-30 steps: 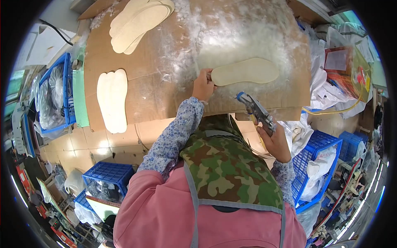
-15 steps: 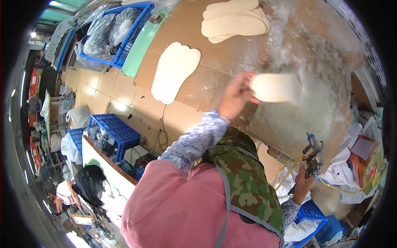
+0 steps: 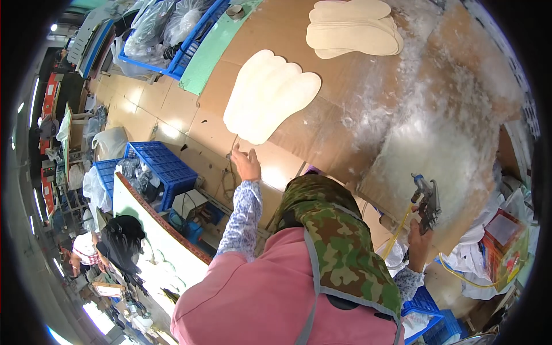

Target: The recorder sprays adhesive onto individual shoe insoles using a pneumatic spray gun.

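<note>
My left hand (image 3: 247,163) is open, fingers apart and nothing in them, just below the near edge of a fan of several cream insoles (image 3: 267,98). Those insoles overlap on the brown cardboard-covered table. My right hand (image 3: 420,240) is closed around the handle of a metal spray gun (image 3: 426,202) fitted with a yellow hose. The gun is held at the table's right front corner, beside a whitish, residue-coated patch (image 3: 422,146) of the work surface.
A stack of cream insoles (image 3: 353,31) lies at the far side of the table. Blue crates (image 3: 161,169) stand left, and another crate (image 3: 192,46) holds plastic bags. The yellow hose (image 3: 468,278) trails right past white bags. Another person (image 3: 86,250) is at lower left.
My left hand has left the whitish patch, moved left and no longer holds an insole. The fan by it looks wider. My right hand and the spray gun have moved slightly up and left.
</note>
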Tool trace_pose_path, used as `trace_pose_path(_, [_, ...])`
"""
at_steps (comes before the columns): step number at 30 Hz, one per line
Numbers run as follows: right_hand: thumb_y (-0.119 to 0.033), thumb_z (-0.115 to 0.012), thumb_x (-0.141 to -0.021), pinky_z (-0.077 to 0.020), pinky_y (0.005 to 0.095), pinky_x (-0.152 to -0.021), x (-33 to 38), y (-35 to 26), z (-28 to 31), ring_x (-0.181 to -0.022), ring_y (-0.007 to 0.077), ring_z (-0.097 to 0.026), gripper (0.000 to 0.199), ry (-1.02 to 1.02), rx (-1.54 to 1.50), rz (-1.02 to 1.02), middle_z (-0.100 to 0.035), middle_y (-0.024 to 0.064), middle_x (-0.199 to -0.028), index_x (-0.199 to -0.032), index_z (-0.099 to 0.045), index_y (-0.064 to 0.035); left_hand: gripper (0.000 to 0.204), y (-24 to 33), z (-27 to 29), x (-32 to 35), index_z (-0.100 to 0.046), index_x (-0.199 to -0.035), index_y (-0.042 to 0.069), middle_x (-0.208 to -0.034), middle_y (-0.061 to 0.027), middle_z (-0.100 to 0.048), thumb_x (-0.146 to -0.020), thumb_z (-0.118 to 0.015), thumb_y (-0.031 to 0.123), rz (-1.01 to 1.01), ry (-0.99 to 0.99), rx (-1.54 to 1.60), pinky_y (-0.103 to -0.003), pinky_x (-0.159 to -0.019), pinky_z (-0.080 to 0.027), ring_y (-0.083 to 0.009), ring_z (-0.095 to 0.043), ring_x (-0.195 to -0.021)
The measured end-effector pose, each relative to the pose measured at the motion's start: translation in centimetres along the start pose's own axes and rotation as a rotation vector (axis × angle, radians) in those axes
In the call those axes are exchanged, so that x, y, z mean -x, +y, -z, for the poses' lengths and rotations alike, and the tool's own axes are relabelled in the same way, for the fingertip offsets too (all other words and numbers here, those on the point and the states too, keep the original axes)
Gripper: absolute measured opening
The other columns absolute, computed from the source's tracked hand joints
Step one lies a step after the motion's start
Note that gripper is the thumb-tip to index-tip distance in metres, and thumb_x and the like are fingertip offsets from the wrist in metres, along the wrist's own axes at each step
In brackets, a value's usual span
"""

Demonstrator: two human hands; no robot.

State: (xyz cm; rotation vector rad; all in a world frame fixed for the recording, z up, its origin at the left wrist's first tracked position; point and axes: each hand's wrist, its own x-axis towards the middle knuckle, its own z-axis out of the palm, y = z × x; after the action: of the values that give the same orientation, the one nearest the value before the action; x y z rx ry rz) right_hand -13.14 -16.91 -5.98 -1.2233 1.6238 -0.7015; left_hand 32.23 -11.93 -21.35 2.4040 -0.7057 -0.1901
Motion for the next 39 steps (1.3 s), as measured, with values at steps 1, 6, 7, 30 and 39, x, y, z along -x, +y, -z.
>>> trace_pose_path(1, [-0.005,-0.053,-0.088,-0.0391,0.0216,-0.066,-0.2,0.1,-0.1,-0.077,0.0064,-0.048,0.034,0.008,0.004,0.001,-0.059,0.0031,-0.104,-0.121,-0.051,0.0024,0.043,0.4,-0.2,-0.1,-0.036,-0.128,-0.003,-0.093,-0.017,-0.052,-0.086,-0.047,0.0,-0.002,-0.006,0.007,-0.037,-0.079,-0.05,-0.0274,-0.057,-0.086])
trace_pose_path(6, [-0.002,-0.053,-0.086,-0.0399,0.0277,-0.09,0.2,-0.9,-0.7,-0.105,0.0146,-0.052,0.034,0.038,-0.086,-0.008,-0.059,0.01,-0.113,-0.119,-0.051,0.0043,0.038,9.1,-1.6,-5.4,-0.052,-0.114,0.0,-0.093,-0.0182,-0.05,-0.076,-0.051,-0.006,-0.466,-0.185,0.228,-0.042,-0.079,-0.043,-0.0339,-0.05,-0.089])
trace_pose_path(7, [-0.002,-0.053,-0.086,-0.0399,0.0277,-0.09,0.3,-0.6,-0.6,-0.105,0.0146,-0.052,0.034,0.059,-0.087,0.001,-0.059,0.01,-0.113,-0.119,-0.051,0.0043,0.035,10.9,-3.7,-7.2,-0.054,-0.109,0.001,-0.095,-0.0185,-0.051,-0.075,-0.051,-0.006,-0.565,-0.157,0.279,-0.043,-0.079,-0.043,-0.0347,-0.05,-0.09])
trace_pose_path(30, [-0.003,-0.057,-0.083,-0.0326,0.0245,-0.053,9.1,2.3,2.6,-0.06,0.0086,-0.039,0.027,0.47,-0.034,-0.153,-0.048,-0.0018,-0.068,-0.109,-0.062,-0.0034,0.027,35.3,-2.1,-0.8,-0.051,-0.116,0.011,-0.101,-0.0027,-0.059,-0.089,-0.055,0.006,-0.562,-1.063,0.901,-0.023,-0.064,-0.049,-0.0117,-0.059,-0.085])
trace_pose_path(39, [-0.004,-0.059,-0.084,-0.0427,0.0275,-0.064,9.2,3.7,3.6,-0.07,0.013,-0.05,0.027,0.398,-0.063,-0.03,-0.06,0.0063,-0.082,-0.111,-0.06,-0.0003,0.028,28.2,-13.4,14.1,-0.047,-0.114,0.003,-0.095,-0.0085,-0.057,-0.087,-0.052,0.002,-0.402,-1.407,0.613,-0.028,-0.058,-0.055,-0.0176,-0.062,-0.078])
